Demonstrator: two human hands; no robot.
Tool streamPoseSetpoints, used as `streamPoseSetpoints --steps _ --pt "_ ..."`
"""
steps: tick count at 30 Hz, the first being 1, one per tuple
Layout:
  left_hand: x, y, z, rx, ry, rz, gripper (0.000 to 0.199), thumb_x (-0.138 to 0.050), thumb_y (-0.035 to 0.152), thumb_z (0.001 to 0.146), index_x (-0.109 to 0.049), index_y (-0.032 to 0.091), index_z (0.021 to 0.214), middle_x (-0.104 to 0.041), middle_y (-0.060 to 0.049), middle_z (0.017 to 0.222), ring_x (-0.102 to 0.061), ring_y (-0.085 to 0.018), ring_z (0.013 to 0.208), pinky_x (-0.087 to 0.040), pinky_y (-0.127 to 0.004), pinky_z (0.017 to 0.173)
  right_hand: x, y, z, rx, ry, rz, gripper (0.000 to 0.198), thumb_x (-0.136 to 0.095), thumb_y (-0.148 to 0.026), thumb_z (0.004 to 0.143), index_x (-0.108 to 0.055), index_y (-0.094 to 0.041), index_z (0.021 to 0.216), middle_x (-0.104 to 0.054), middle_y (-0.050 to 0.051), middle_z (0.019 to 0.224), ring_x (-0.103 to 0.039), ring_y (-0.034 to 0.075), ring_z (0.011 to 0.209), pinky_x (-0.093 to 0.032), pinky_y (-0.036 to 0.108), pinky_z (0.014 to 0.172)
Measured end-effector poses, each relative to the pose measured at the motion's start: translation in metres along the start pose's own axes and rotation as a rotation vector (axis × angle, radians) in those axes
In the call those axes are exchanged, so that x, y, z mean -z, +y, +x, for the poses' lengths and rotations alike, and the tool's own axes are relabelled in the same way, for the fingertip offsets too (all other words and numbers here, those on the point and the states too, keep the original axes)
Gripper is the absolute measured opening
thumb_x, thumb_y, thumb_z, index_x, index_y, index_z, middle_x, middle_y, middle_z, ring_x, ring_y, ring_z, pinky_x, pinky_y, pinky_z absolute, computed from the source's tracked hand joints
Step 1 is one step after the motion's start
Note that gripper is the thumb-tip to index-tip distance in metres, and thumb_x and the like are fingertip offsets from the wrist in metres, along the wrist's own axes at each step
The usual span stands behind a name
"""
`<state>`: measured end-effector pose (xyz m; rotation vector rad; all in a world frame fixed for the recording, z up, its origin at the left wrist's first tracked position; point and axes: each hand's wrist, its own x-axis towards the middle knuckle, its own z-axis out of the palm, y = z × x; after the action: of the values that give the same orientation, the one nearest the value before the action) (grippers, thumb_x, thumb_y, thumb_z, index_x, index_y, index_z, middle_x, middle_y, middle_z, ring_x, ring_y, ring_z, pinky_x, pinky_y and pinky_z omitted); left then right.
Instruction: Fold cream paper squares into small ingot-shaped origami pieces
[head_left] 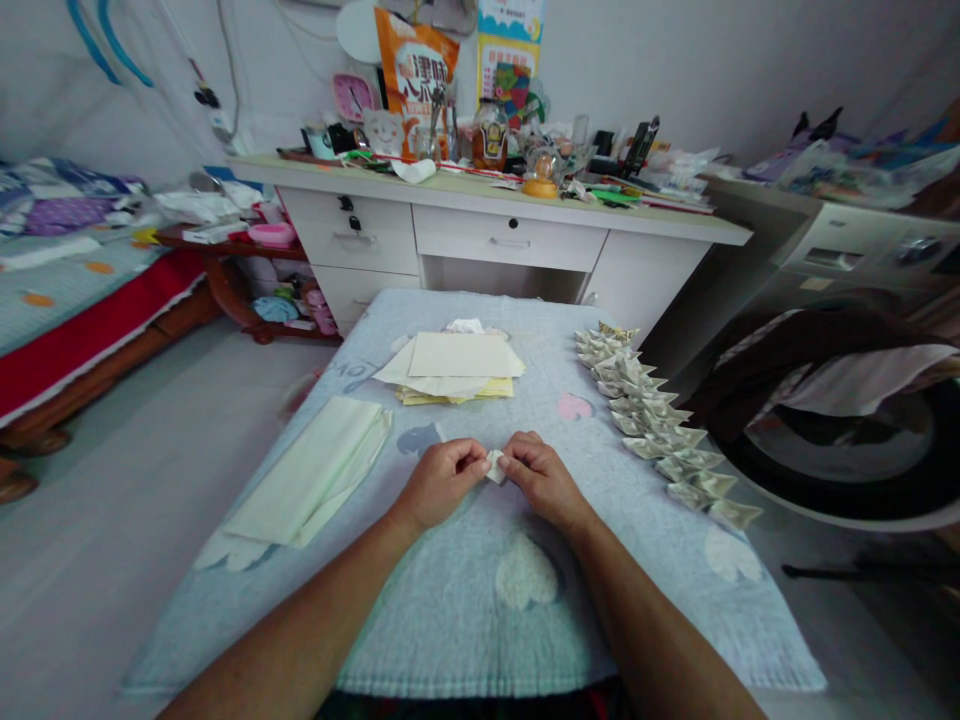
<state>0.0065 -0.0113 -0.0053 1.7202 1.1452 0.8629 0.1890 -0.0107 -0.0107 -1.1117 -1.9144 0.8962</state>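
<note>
Between my two hands is a small folded piece of pale paper [495, 467], pinched from both sides just above the cloth. My left hand [448, 478] grips its left edge with thumb and fingertips. On the other side, the fingers of my right hand [541, 474] are closed on its right edge. Farther back lies a stack of cream and yellow paper sheets [459, 357]. Left of my hands rests a folded pale green paper bundle [311, 470]. Along the right side runs a row of several folded paper boats [660, 420].
A blue patterned cloth [420, 640] covers the table. Behind it stands a white desk [510, 235] crowded with a snack bag [417, 80], a jar [490, 135] and small items. A washing machine [840, 300] is at right, a bed [82, 290] at left.
</note>
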Motion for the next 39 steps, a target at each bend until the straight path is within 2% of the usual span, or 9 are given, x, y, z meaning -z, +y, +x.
streamPoseSetpoints --steps 8,11,15,21,26,30,34,39 --pt "-0.001 -0.003 0.002 -0.012 0.008 -0.166 0.016 -0.06 0.03 0.08 -0.063 0.015 0.087 -0.057 0.002 0.07 -0.052 -0.011 0.064 -0.041 -0.021 0.061 0.0 -0.005 0.001 0.02 -0.055 -0.043 0.039 -0.046 -0.044 0.094 -0.056 -0.019 0.066 -0.052 0.0 0.069 -0.049 0.015 0.075 -0.034 0.031 0.078" --pt "0.0 -0.006 0.003 -0.001 0.028 -0.2 0.014 -0.061 0.028 0.079 -0.064 0.014 0.084 -0.057 0.002 0.067 -0.052 -0.01 0.063 -0.041 -0.021 0.061 -0.002 -0.006 0.0 0.03 -0.063 -0.04 0.033 -0.051 -0.045 0.092 -0.06 -0.019 0.073 -0.055 0.001 0.074 -0.049 0.016 0.079 -0.034 0.031 0.078" --pt "0.0 -0.007 0.004 0.021 0.06 -0.303 0.015 -0.062 0.028 0.078 -0.061 0.014 0.083 -0.058 0.002 0.069 -0.053 -0.01 0.064 -0.042 -0.021 0.062 -0.004 -0.002 -0.001 0.015 0.015 -0.036 0.025 -0.06 -0.044 0.086 -0.061 -0.019 0.082 -0.055 0.001 0.078 -0.049 0.017 0.081 -0.035 0.029 0.075" --pt "-0.003 -0.007 0.004 0.063 0.008 -0.329 0.015 -0.064 0.026 0.075 -0.056 0.014 0.079 -0.053 0.004 0.065 -0.051 -0.009 0.06 -0.04 -0.02 0.058 -0.005 0.002 0.0 -0.012 0.034 0.011 0.025 -0.058 -0.037 0.088 -0.057 -0.018 0.071 -0.053 0.0 0.073 -0.048 0.015 0.077 -0.035 0.027 0.074" --pt "-0.004 -0.011 0.005 0.07 -0.027 -0.327 0.019 -0.065 0.028 0.076 -0.058 0.014 0.088 -0.055 0.004 0.067 -0.052 -0.009 0.062 -0.04 -0.02 0.059 -0.003 0.0 -0.001 0.01 0.021 0.02 0.027 -0.06 -0.037 0.087 -0.056 -0.018 0.068 -0.051 -0.001 0.07 -0.047 0.015 0.075 -0.034 0.027 0.072" --pt "-0.002 -0.011 0.004 0.057 -0.026 -0.274 0.016 -0.063 0.029 0.078 -0.059 0.013 0.077 -0.052 0.004 0.064 -0.047 -0.009 0.061 -0.036 -0.02 0.057 -0.003 -0.003 -0.002 0.007 0.003 0.048 0.025 -0.06 -0.039 0.087 -0.059 -0.018 0.072 -0.052 -0.001 0.073 -0.048 0.015 0.076 -0.035 0.027 0.073" --pt "-0.002 -0.007 0.003 0.051 -0.021 -0.286 0.015 -0.061 0.028 0.079 -0.058 0.014 0.075 -0.051 0.004 0.063 -0.047 -0.009 0.06 -0.037 -0.02 0.057 -0.005 -0.005 -0.003 -0.015 0.054 0.114 0.022 -0.058 -0.037 0.088 -0.06 -0.018 0.076 -0.052 0.0 0.075 -0.05 0.014 0.076 -0.037 0.027 0.073" --pt "-0.005 -0.005 0.003 0.064 -0.039 -0.279 0.014 -0.061 0.026 0.079 -0.058 0.014 0.075 -0.051 0.004 0.063 -0.048 -0.008 0.059 -0.037 -0.02 0.057 -0.004 -0.003 -0.002 0.005 0.101 0.098 0.027 -0.057 -0.036 0.088 -0.058 -0.018 0.068 -0.051 0.0 0.07 -0.049 0.014 0.072 -0.036 0.028 0.072"
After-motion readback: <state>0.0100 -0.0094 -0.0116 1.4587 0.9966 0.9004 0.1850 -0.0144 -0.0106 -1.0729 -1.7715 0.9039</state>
